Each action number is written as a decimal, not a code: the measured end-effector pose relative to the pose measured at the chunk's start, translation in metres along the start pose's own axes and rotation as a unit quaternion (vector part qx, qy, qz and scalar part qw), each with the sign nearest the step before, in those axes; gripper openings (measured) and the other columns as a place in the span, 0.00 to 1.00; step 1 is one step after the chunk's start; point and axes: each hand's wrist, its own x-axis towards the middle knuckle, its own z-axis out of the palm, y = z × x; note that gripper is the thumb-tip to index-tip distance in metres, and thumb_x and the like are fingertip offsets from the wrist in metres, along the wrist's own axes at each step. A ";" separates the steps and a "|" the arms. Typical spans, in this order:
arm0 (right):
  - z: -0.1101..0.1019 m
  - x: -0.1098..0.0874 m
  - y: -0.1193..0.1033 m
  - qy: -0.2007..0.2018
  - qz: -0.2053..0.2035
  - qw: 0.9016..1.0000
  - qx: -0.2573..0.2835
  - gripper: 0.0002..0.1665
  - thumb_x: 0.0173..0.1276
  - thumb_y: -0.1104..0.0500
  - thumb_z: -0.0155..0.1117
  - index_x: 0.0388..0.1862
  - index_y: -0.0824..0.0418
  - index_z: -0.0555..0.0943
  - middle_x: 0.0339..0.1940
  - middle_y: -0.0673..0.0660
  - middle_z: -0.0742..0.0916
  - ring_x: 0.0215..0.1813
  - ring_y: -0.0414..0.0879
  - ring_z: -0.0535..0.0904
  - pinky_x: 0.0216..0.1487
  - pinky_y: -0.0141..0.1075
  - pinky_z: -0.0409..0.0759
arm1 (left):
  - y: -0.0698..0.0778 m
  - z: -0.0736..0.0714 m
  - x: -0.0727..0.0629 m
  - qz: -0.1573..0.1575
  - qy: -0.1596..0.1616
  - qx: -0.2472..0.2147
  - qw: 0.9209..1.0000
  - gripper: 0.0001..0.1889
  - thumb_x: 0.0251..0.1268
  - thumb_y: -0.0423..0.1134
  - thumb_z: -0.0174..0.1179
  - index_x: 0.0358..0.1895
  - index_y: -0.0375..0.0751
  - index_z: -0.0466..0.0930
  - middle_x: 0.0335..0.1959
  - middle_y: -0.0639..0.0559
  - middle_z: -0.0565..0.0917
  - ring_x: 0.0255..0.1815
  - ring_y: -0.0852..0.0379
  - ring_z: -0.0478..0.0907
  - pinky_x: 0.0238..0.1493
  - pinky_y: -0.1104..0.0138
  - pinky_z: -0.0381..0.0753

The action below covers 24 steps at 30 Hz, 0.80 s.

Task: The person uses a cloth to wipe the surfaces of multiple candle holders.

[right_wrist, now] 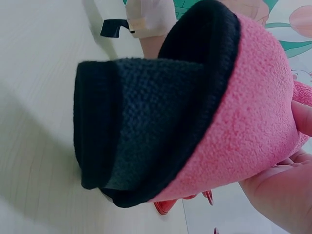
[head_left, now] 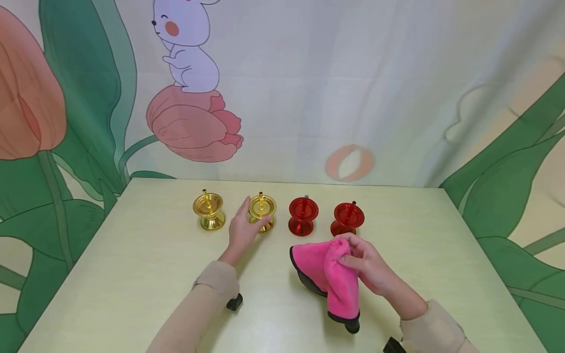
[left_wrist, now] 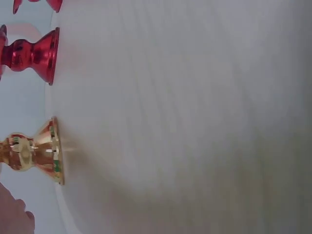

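Note:
Two gold candle holders stand in a row with two red ones in the head view. My left hand (head_left: 244, 230) holds the second gold candle holder (head_left: 262, 208), fingers along its left side and thumb across the front right of its cup. It stands upright, its flared base (left_wrist: 48, 151) showing in the left wrist view. My right hand (head_left: 366, 262) pinches a bunched pink cloth (head_left: 346, 279) with dark edging. The cloth hangs over the table in front of the red holders, its dark grey underside (right_wrist: 151, 97) facing the right wrist camera.
The other gold candle holder (head_left: 209, 211) stands left of my left hand. To the right are a red candle holder (head_left: 302, 215) and another red candle holder (head_left: 348, 218), its base partly behind my right hand. A printed curtain (head_left: 282, 98) hangs behind the pale table (head_left: 132, 274).

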 end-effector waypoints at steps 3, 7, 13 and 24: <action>-0.001 0.001 -0.001 0.007 -0.002 1.000 -0.011 0.17 0.61 0.71 0.49 0.45 0.53 0.70 0.38 0.44 0.79 0.40 0.35 0.75 0.40 0.27 0.77 | 0.004 -0.008 -0.003 0.015 -0.007 0.018 1.000 0.48 0.45 0.58 0.63 0.68 0.44 0.49 0.68 0.44 0.58 0.67 0.45 0.55 0.65 0.54 0.57; -0.003 0.003 -0.002 0.021 -0.002 0.999 -0.037 0.17 0.60 0.71 0.50 0.45 0.53 0.70 0.38 0.44 0.79 0.40 0.35 0.75 0.39 0.27 0.77 | 0.009 -0.024 -0.010 0.051 0.028 0.024 0.998 0.43 0.47 0.55 0.63 0.66 0.43 0.55 0.65 0.43 0.63 0.65 0.44 0.60 0.63 0.53 0.59; -0.008 0.007 -0.002 0.042 0.002 0.996 -0.076 0.18 0.60 0.70 0.51 0.46 0.53 0.70 0.37 0.43 0.79 0.39 0.35 0.75 0.38 0.27 0.77 | -0.002 -0.051 -0.019 0.129 0.169 -0.011 0.977 0.25 0.51 0.44 0.63 0.53 0.40 0.73 0.52 0.44 0.77 0.55 0.46 0.70 0.58 0.53 0.65; -0.011 0.018 -0.006 0.065 -0.006 0.988 -0.140 0.18 0.59 0.70 0.53 0.50 0.72 0.66 0.39 0.42 0.78 0.39 0.36 0.75 0.38 0.28 0.77 | -0.036 -0.080 -0.016 0.048 0.260 -0.033 0.964 0.32 0.52 0.47 0.61 0.61 0.42 0.63 0.60 0.47 0.69 0.61 0.48 0.62 0.61 0.53 0.59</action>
